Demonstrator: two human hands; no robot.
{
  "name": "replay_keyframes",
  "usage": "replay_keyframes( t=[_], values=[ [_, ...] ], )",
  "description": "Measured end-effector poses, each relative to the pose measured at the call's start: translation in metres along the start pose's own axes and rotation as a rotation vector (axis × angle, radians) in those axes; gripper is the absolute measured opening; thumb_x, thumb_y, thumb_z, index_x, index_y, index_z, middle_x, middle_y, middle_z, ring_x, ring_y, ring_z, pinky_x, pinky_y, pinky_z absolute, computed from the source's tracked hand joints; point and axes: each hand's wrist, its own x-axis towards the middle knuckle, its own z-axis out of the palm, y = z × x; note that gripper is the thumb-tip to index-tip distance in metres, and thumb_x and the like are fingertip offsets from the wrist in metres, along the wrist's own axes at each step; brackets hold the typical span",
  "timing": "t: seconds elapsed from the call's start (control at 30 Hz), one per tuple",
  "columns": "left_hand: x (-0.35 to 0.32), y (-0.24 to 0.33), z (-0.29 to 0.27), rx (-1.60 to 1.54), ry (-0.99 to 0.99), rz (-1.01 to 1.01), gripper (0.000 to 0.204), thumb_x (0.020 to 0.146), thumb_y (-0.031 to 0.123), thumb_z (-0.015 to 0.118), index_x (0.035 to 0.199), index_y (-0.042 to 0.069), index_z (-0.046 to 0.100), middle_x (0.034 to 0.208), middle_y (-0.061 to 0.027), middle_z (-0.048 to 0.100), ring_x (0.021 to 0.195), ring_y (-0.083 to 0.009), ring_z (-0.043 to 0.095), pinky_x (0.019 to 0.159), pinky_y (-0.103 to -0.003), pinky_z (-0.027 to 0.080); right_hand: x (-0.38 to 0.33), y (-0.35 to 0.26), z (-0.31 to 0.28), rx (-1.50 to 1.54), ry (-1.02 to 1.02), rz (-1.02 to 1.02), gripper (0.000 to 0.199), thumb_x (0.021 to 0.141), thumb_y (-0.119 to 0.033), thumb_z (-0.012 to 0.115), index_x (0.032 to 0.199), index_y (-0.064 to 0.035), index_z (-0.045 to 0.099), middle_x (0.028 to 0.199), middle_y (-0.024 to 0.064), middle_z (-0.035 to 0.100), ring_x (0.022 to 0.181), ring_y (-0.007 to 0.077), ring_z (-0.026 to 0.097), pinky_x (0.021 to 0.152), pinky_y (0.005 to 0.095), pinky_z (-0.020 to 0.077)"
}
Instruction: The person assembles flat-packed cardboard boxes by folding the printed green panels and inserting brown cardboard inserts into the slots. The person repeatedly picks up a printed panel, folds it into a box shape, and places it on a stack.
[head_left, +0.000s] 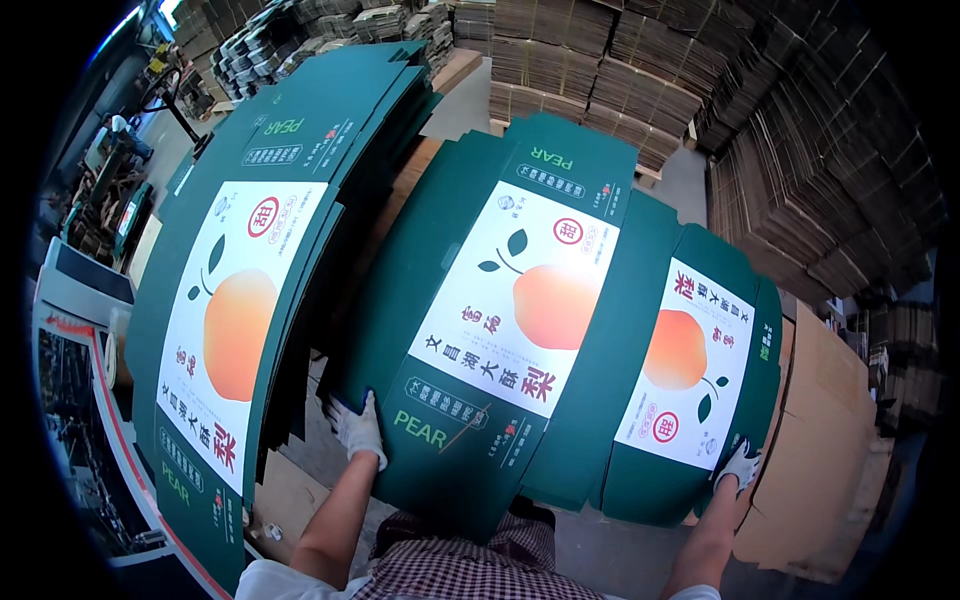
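Note:
Both my hands wear white gloves and hold a large flat dark green carton sheet (520,300) printed with white panels and an orange fruit picture. My left hand (356,428) grips its near left edge. My right hand (741,464) grips its near right corner. The sheet is spread out in front of me, tilted up away from my body. It appears to be the top of a small bundle of like sheets.
A stack of the same green sheets (240,300) lies to my left. Tall piles of plain brown flattened cardboard (780,130) fill the back and right. A brown board (830,450) lies at the right. A machine (80,400) stands at the far left.

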Motion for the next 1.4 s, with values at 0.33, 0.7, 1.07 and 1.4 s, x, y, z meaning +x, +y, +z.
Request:
replay_keyframes(
  t=[0.33,0.7,1.07,1.4],
  values=[
    [-0.038,-0.005,-0.021,-0.025,-0.187,-0.109,0.064,0.079,0.048,0.053,0.126,0.006,0.038,0.112,-0.0204,0.053,0.102,-0.0360,0.051,0.087,-0.038,0.040,-0.002,-0.021,-0.030,-0.002,-0.075,-0.126,0.065,0.076,-0.061,0.044,0.120,-0.0134,0.048,0.120,0.0118,0.048,0.111,0.0284,0.044,0.093,0.0453,0.0326],
    [-0.030,-0.027,-0.020,-0.003,-0.259,0.017,0.055,0.080,0.055,0.046,0.093,0.004,0.063,0.084,-0.0205,0.062,0.080,-0.0362,0.059,0.072,-0.042,0.045,0.002,-0.037,-0.027,0.033,-0.082,-0.174,0.058,0.078,-0.055,0.048,0.114,-0.0101,0.053,0.111,0.0127,0.051,0.104,0.0285,0.048,0.085,0.0436,0.0386],
    [-0.019,-0.046,-0.038,0.208,-0.350,0.096,0.050,0.082,0.052,0.041,0.095,0.008,0.063,0.094,-0.0178,0.061,0.091,-0.0343,0.056,0.080,-0.041,0.043,-0.020,-0.033,-0.042,-0.113,-0.098,-0.248,0.063,0.076,-0.054,0.051,0.123,-0.0128,0.044,0.117,0.0116,0.047,0.109,0.0276,0.045,0.087,0.0445,0.0370],
    [-0.055,-0.108,-0.067,0.055,-0.150,0.242,0.040,0.080,0.044,0.048,0.099,0.010,0.061,0.102,-0.0103,0.057,0.098,-0.0286,0.051,0.086,-0.040,0.037,-0.328,-0.193,-0.158,0.840,-0.658,-1.536,0.054,0.076,-0.031,0.055,0.125,-0.0100,0.042,0.115,0.0136,0.050,0.109,0.0298,0.045,0.091,0.0409,0.0342]
  ],
)
